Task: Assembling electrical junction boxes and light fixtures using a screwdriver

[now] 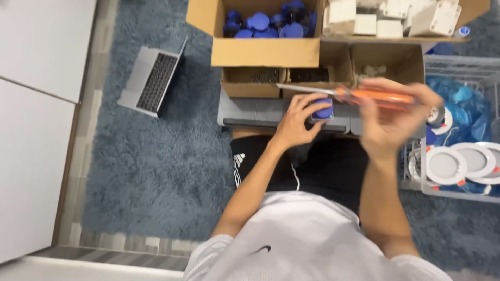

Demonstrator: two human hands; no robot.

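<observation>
Two hands in view, both busy. Left hand (299,120) is closed around one small blue plastic part (323,110), pinning it on the grey worktop (255,110) that lies across the person's lap. Right hand (390,117) is closed on one orange-handled screwdriver (364,95), held roughly level just above the blue part, blade pointing left; hand and tool are motion-blurred, so the exact finger grip can't be made out. The hands are near each other, not touching.

Cardboard boxes behind the worktop: I count five compartments. One large open box (265,52) holds a heap of blue parts like the one held, about ten visible, exact count not readable. One box (396,21) to its right holds white plastic pieces, roughly six visible. Below them three smaller boxes in a row: two (252,83) with dark small hardware, too small to tell what, and one (388,65) with a few pale pieces.

One wire basket (458,65) at the right with blue plastic wrap and round white fittings (445,165), three clearly visible.

One open laptop (151,78) lies on the blue shaggy rug (146,166), well left of the worktop.
</observation>
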